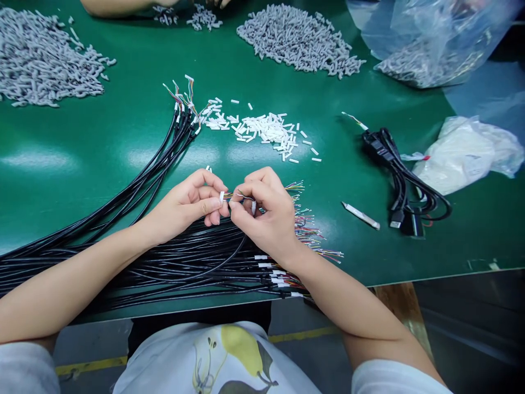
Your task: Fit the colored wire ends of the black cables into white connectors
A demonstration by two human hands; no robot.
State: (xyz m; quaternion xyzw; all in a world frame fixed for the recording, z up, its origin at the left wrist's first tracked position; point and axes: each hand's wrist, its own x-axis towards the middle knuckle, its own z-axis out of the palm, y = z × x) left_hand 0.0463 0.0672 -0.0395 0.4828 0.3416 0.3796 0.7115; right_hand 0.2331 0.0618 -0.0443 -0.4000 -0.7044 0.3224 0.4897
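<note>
My left hand (202, 201) pinches a small white connector (222, 197) between thumb and fingers. Thin coloured wires run from it to my right hand (264, 210), whose thumb and index finger are closed on them. A white sleeve (253, 207) shows beside my right fingers. Beneath both hands lies a thick bundle of black cables (197, 257), with coloured wire ends fanned out to the right. Another group of black cables (151, 169) curves up to the left and ends in wires with white connectors. Small white connectors (266, 128) are heaped beyond my hands.
Grey parts lie in piles at the back left (45, 60) and back centre (299, 41). To the right are a white pen-like tool (361, 215), a coiled black cable (396, 169) and plastic bags (467, 150). Another person's forearm (118, 6) rests at the far edge.
</note>
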